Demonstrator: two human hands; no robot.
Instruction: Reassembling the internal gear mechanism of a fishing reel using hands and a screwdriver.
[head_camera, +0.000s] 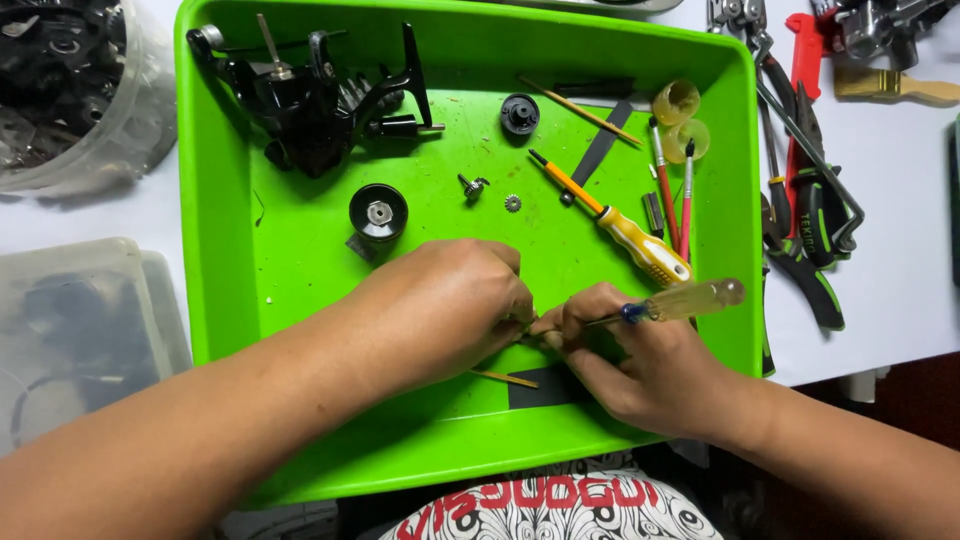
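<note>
Clear-handled blue-collared screwdriver (672, 301): I'm pinching it in my right hand (640, 365); left hand (445, 305) is closing over something hidden near the green plastic tray's (215, 250) front edge, steadying.

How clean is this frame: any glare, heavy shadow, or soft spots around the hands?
Head view: even overhead light, sharp across the green tray; soft shadows under the left hand and right hand; slight glare on the clear-handled screwdriver; whatever sits between the fingertips is hidden; the plastic tubs at the left edge look hazy.
</note>
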